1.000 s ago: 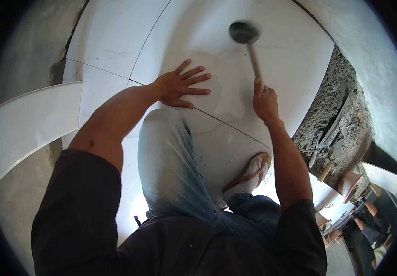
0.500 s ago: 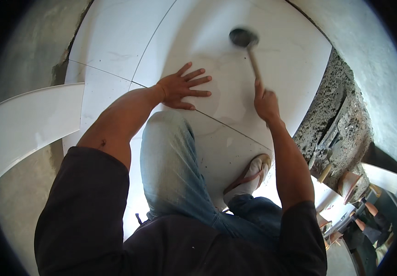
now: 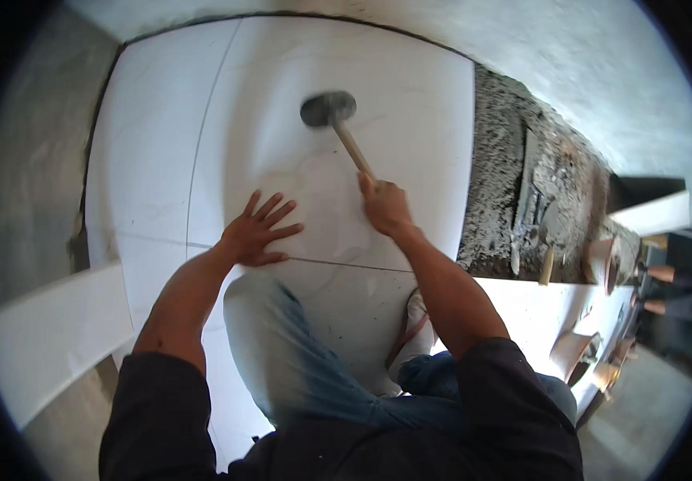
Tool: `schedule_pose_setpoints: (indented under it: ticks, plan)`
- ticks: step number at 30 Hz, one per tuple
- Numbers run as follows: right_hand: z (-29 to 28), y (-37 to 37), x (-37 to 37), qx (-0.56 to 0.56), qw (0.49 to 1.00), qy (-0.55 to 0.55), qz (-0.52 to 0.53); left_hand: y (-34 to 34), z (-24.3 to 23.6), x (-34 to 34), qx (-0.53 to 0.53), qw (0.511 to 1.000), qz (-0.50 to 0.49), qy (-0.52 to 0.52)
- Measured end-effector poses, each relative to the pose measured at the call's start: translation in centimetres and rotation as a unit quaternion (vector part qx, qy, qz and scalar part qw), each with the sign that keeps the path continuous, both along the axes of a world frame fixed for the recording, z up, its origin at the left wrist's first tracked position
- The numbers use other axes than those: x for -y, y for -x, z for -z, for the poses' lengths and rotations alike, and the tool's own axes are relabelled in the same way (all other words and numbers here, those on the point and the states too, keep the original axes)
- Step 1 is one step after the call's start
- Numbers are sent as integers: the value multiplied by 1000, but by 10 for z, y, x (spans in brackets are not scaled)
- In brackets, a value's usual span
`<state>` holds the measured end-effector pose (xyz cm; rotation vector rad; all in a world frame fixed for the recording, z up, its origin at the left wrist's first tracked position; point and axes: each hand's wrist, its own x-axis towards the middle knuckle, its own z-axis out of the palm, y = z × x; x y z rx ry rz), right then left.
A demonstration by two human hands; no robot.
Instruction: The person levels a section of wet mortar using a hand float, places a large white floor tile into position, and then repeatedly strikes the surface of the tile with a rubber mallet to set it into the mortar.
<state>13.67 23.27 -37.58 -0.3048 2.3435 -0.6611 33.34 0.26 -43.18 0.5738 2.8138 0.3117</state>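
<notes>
My right hand (image 3: pixel 386 207) is closed round the wooden handle of a rubber mallet (image 3: pixel 354 151). Its dark head is over the large white floor tile (image 3: pixel 410 104); whether it touches the surface I cannot tell. Flat on the same tile, fingers spread, rests my left hand (image 3: pixel 259 232), close to the joint with the nearer tile. My bent knee is just below that hand, and my sandalled foot (image 3: pixel 412 329) stands on the nearer tiles.
Rough mortar (image 3: pixel 494 152) borders the tile on the right, with trowel-like tools (image 3: pixel 534 208) lying on it. Buckets (image 3: pixel 601 260) and another person (image 3: pixel 671 293) are farther right. A loose white panel (image 3: pixel 57 329) leans at the left. Grey walls (image 3: pixel 586 72) bound the floor.
My view has turned, so the tiles and mortar appear shifted and rotated. The mallet head now appears farther left and lower in view. My left hand stays spread on the tile.
</notes>
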Motion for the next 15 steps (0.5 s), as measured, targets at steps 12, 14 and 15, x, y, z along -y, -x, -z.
schedule_pose_setpoints:
  ticks: [12, 14, 15]
  plan:
    - [-14, -16, -38, -67, 998, 19, 11, -2, -2, -5, -14, 1000, -10, 4]
    - [-14, -11, -28, -24, 998, 6, 60, 0, -3, -4, -7, 1000, -12, 2]
    - [-16, -8, -23, 17, 995, -8, 102, -1, -2, -2, -6, 1000, -13, 2]
